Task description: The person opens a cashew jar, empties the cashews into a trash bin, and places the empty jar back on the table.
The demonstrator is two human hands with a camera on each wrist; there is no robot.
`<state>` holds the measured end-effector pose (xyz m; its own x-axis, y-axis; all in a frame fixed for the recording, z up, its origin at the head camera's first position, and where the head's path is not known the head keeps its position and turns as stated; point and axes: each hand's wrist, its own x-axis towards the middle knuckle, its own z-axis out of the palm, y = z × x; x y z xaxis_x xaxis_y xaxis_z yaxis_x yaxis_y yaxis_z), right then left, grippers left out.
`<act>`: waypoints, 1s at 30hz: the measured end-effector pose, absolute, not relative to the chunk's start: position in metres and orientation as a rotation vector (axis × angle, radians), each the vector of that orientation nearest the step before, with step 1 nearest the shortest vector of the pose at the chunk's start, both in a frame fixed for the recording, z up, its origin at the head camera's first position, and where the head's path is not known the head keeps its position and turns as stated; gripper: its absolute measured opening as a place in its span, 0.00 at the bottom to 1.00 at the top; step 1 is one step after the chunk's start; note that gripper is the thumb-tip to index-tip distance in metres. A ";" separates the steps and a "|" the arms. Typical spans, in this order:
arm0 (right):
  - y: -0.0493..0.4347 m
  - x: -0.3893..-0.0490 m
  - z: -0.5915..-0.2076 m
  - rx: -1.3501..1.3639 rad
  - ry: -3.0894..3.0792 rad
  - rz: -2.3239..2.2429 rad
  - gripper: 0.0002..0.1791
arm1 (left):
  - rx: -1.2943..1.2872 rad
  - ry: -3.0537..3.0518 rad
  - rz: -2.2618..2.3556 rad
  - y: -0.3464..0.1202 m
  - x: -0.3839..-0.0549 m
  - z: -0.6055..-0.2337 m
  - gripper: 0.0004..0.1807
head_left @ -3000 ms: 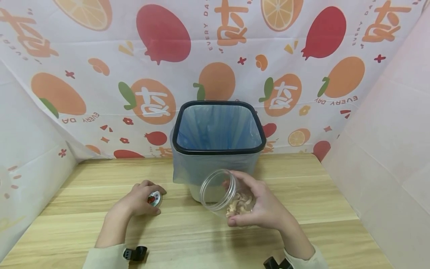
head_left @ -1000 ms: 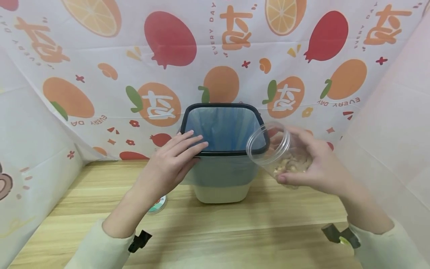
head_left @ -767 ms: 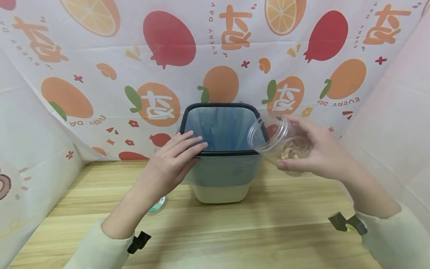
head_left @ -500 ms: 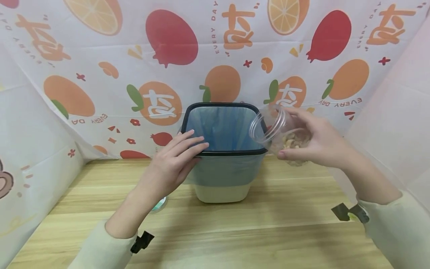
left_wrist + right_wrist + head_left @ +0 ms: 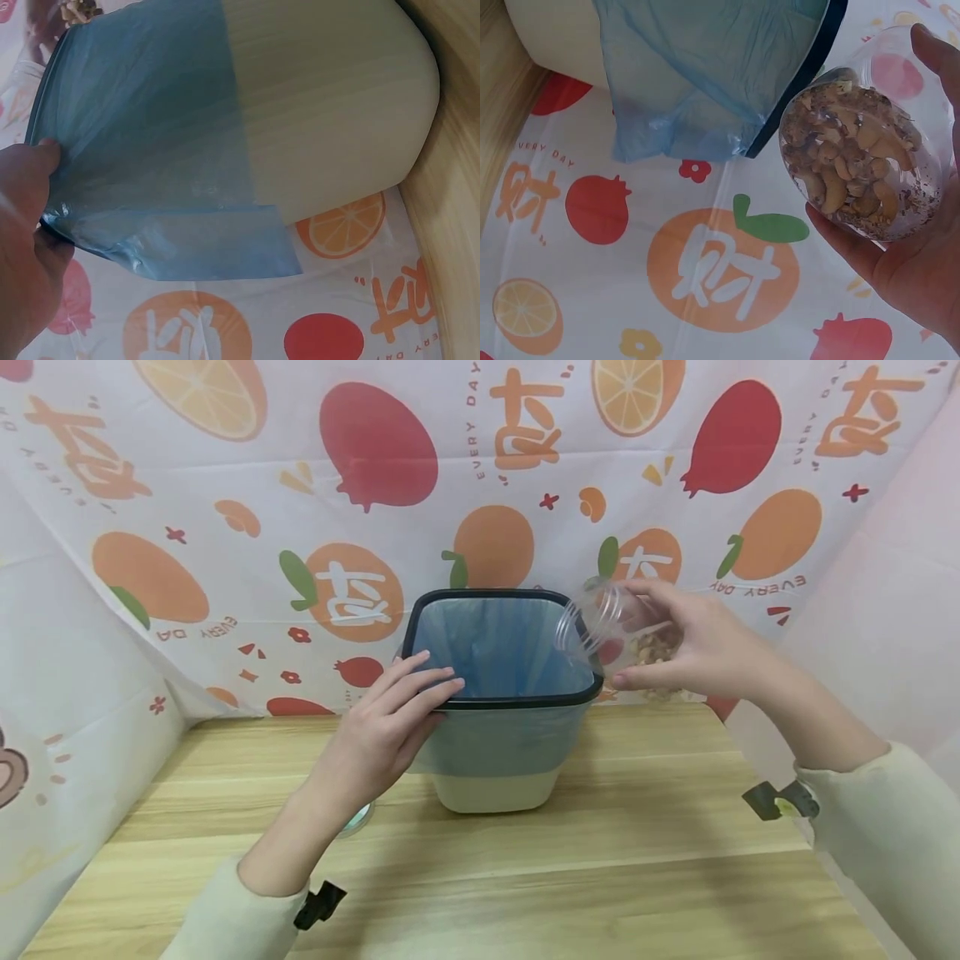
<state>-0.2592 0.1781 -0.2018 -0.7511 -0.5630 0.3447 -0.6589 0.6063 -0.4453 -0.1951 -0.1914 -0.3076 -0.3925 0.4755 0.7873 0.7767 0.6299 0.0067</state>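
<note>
My left hand (image 5: 386, 718) grips the near-left rim of a trash bin (image 5: 495, 793) lined with a blue plastic bag (image 5: 510, 739). The fingers lie over the black rim, and in the left wrist view the thumb (image 5: 49, 159) presses outside it. My right hand (image 5: 701, 647) holds a clear plastic jar (image 5: 596, 614), tilted with its mouth over the bin's right rim. Cashews (image 5: 855, 161) and brown crumbs sit at the jar's bottom, seen through the base in the right wrist view. A round lid (image 5: 360, 818) lies on the table, partly hidden by my left forearm.
The wooden table (image 5: 525, 877) spreads out in front of the bin. A fruit-print cloth (image 5: 480, 468) hangs right behind it, with pale cloth walls on both sides. Part of the bag (image 5: 225, 247) hangs loose outside the bin.
My left hand went from the lid to the bin's rim. The right hand carried the jar up and rightward to the bin's right edge, and in the last second raised it further, tilted.
</note>
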 end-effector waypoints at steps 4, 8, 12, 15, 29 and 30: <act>0.175 -0.262 -0.196 1.006 -2.717 0.831 0.50 | -0.980 -2.071 -0.477 -0.192 -0.197 -0.309 0.26; 0.172 -0.265 -0.192 1.005 -2.750 0.774 0.51 | -0.989 -2.059 -0.469 -0.191 -0.198 -0.309 0.26; 0.169 -0.270 -0.189 1.028 -2.742 0.695 0.52 | -0.995 -2.060 -0.464 -0.192 -0.198 -0.309 0.27; 0.164 -0.273 -0.185 1.049 -2.739 0.655 0.52 | -0.990 -2.068 -0.463 -0.193 -0.198 -0.310 0.27; 0.143 -0.279 -0.176 1.121 -2.733 0.247 0.54 | -0.971 -2.076 -0.468 -0.197 -0.196 -0.309 0.26; 0.143 -0.279 -0.176 1.122 -2.733 0.230 0.54 | -0.969 -2.075 -0.467 -0.197 -0.196 -0.309 0.26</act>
<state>-0.2793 0.1425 -0.1758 -0.7000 -0.6789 0.2215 -0.7063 0.7039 -0.0748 -0.1959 -0.1971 -0.3092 -0.4021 0.4793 0.7801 0.7674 0.6411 0.0017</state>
